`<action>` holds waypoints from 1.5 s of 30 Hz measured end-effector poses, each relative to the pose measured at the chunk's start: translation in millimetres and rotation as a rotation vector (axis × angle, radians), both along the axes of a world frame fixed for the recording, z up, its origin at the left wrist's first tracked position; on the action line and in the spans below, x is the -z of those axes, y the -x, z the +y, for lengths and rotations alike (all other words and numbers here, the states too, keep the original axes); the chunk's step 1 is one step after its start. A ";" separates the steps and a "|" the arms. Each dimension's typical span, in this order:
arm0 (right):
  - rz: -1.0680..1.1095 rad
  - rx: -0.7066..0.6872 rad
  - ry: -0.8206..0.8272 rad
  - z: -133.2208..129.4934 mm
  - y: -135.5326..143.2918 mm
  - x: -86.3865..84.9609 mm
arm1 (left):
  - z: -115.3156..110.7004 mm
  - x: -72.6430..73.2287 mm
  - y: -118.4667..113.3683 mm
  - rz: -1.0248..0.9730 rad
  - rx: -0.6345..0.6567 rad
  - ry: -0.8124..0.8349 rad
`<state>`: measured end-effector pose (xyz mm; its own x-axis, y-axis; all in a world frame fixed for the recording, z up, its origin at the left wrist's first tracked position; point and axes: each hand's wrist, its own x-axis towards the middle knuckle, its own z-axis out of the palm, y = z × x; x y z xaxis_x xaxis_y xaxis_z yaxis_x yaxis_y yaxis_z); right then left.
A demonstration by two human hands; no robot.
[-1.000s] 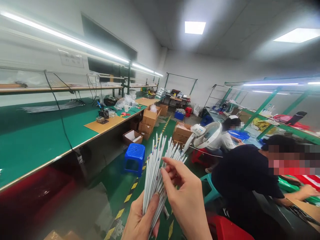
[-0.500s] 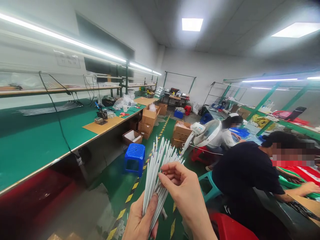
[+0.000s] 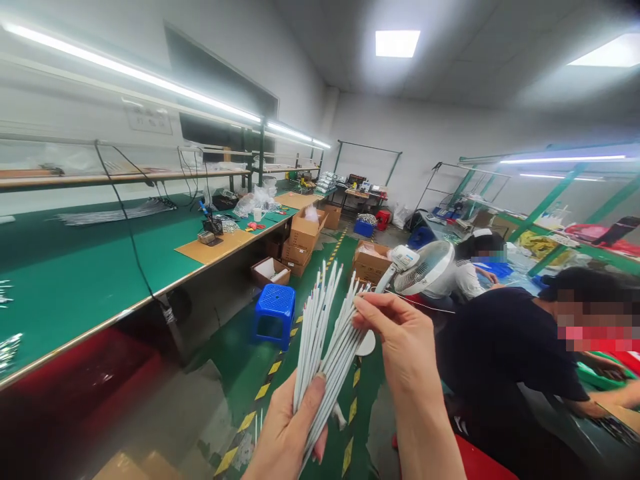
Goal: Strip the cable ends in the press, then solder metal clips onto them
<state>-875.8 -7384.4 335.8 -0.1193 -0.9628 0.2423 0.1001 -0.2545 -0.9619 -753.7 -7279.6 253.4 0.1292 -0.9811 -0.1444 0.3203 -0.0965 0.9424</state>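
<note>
A thick bundle of thin white cables (image 3: 313, 333), some with small coloured tips, fans out upward in front of me. My left hand (image 3: 287, 427) is closed around its lower part, the thumb pressed across the front. The upper ends are split into a left group and a right group. At the top of the right group, my right hand (image 3: 405, 340) pinches cables between thumb and fingertips. How many it grips I cannot tell.
To the left runs a long green workbench (image 3: 100, 260) with more cables (image 3: 120, 212) on it. A blue stool (image 3: 275, 310), cardboard boxes (image 3: 305, 233) and a fan (image 3: 425, 267) stand ahead. Two people sit at the right, the nearer in a dark shirt (image 3: 505, 340).
My right hand has moved up and right to the cable tips. The bundle has parted more clearly into two groups. My left hand keeps its hold, and the view has shifted slightly.
</note>
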 end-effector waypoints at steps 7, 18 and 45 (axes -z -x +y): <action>0.316 -0.035 0.175 42.8 -6.9 3.1 | -5.5 9.7 0.8 0.042 -0.021 0.023; 0.573 -0.311 0.087 35.7 -1.5 19.7 | -14.1 18.7 3.2 0.061 0.056 -0.017; 0.186 -0.038 0.212 -27.4 74.8 3.9 | -41.2 14.7 78.9 0.032 -0.045 -0.068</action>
<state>-950.6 -7411.8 331.9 -0.0189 -0.8912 0.4532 -0.0595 -0.4514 -0.8903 -832.6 -7320.8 238.7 0.1667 -0.9623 -0.2150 0.3559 -0.1446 0.9232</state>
